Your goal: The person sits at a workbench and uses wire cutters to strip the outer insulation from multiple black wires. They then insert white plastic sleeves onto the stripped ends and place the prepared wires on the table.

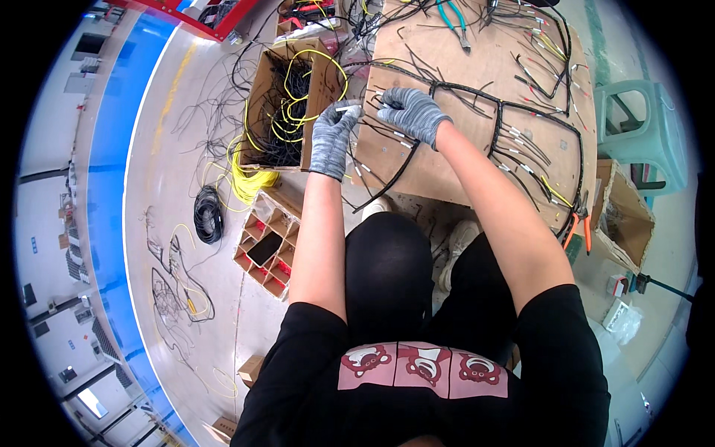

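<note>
Both my hands wear grey knit gloves and work close together at the left edge of a wooden board (488,68). My left hand (331,141) pinches a small white tube-like piece (347,109) between thumb and fingers. My right hand (412,114) has its fingertips closed among thin black wire ends; what they hold is too small to make out. Across the board runs a black wire harness (497,127) with branches, several tipped with white, red or yellow. One branch (402,165) passes just below my right hand.
A cardboard box (320,86) of black and yellow wires stands left of the board. Below it are a yellow coil (249,182), a black coil (208,214) and a divided box (278,281). Teal pliers (456,26) and orange-handled cutters (581,223) lie on the board; right is a green stool (646,138).
</note>
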### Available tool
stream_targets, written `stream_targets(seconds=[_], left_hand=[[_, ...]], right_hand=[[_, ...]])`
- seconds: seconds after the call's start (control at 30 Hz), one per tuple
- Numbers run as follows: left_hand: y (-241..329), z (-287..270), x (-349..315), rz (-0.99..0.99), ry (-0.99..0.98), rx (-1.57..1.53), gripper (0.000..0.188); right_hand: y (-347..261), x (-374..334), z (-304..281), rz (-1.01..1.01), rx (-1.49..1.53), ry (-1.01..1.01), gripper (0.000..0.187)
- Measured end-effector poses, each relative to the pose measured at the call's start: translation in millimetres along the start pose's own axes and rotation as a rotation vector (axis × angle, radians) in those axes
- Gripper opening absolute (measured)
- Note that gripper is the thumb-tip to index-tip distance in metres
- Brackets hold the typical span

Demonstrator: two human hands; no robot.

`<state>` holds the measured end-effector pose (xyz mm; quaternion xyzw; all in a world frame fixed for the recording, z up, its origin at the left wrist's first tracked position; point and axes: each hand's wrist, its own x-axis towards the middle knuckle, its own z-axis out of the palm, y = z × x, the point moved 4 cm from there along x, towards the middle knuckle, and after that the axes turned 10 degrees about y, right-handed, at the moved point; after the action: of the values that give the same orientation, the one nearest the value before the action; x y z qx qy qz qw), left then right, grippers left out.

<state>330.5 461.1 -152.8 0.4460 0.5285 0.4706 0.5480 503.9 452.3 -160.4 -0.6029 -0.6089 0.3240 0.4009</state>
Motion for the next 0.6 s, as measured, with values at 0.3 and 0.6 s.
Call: stream_targets(seconds=[0.3, 0.6], left_hand=[[2, 1, 3, 0.025, -0.077, 0.031, 0.017], [16, 2, 8, 0.062, -0.244, 0.393, 0.013]], right_hand=[[-1, 1, 3, 0.03, 0.101, -0.099, 0.022], [-15, 1, 0, -0.043, -0.14, -0.143, 0.022]])
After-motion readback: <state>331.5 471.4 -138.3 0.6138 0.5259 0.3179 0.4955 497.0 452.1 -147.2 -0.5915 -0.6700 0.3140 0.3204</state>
